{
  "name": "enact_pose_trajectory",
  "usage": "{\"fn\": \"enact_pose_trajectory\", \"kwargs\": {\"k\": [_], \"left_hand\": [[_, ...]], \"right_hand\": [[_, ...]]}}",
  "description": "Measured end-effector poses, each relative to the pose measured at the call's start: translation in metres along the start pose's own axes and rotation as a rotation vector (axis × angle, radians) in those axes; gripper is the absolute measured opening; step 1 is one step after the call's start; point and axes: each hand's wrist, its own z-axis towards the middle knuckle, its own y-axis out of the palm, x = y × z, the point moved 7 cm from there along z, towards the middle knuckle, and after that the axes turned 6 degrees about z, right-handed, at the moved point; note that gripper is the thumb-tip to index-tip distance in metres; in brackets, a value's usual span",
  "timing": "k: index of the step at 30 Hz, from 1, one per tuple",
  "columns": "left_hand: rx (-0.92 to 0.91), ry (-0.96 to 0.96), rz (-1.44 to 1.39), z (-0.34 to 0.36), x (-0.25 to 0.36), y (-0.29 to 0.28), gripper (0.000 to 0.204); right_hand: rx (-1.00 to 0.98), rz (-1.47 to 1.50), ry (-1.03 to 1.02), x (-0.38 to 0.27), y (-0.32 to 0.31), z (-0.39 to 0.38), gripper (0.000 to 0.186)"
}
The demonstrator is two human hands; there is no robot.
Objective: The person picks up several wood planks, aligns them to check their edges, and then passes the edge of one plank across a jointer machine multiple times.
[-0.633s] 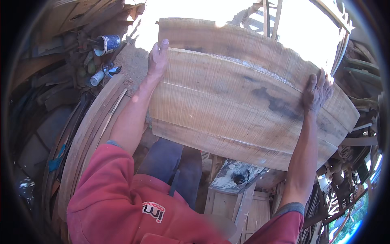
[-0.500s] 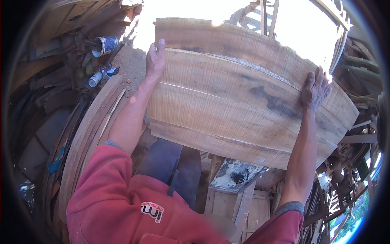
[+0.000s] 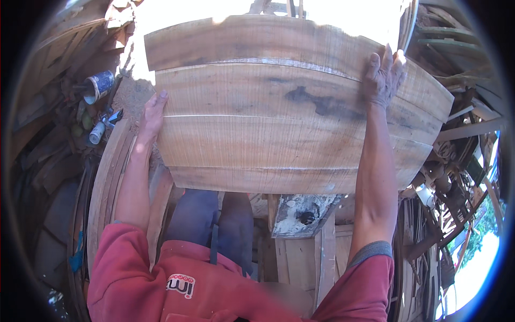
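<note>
In front of me lies a wide wooden panel [image 3: 230,142] made of several boards joined edge to edge, with pale seams and a dark stain right of the middle. My left hand [image 3: 153,115] grips its left end, thumb at the top edge of the wood and the other fingers mostly hidden. Flat on the panel's far right part rests my right hand [image 3: 383,80], its fingers spread toward the far edge. Below the panel's near edge shows a paint-spattered block [image 3: 303,214] with a dark round hole; what holds the panel up from beneath is hidden.
Curved planks [image 3: 110,177] stand at my left. Beyond them are a paint-stained bucket [image 3: 99,86] and a small can [image 3: 97,132] among scraps. Wood pieces [image 3: 456,126] crowd the right side. A wooden panelled piece [image 3: 298,263] sits below the block. Strong sunlight washes out the far side.
The panel has swung so its left end lies nearer me and its seams run more level. My left hand has shifted nearer along the left end; my right hand stays on the far right part.
</note>
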Motion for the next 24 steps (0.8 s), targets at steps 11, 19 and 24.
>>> {"fn": "enact_pose_trajectory", "kwargs": {"k": [11, 19, 24], "left_hand": [[-0.075, -0.070, -0.144, 0.013, -0.007, -0.013, 0.051], [-0.062, -0.061, -0.103, 0.012, -0.007, -0.014, 0.053], [-0.055, -0.050, -0.123, 0.017, -0.019, -0.018, 0.053]], "right_hand": [[-0.002, -0.045, 0.101, -0.001, 0.005, -0.007, 0.062], [-0.008, -0.046, 0.103, -0.001, 0.004, -0.008, 0.062], [-0.003, -0.012, 0.106, -0.003, 0.000, -0.008, 0.058]]}}
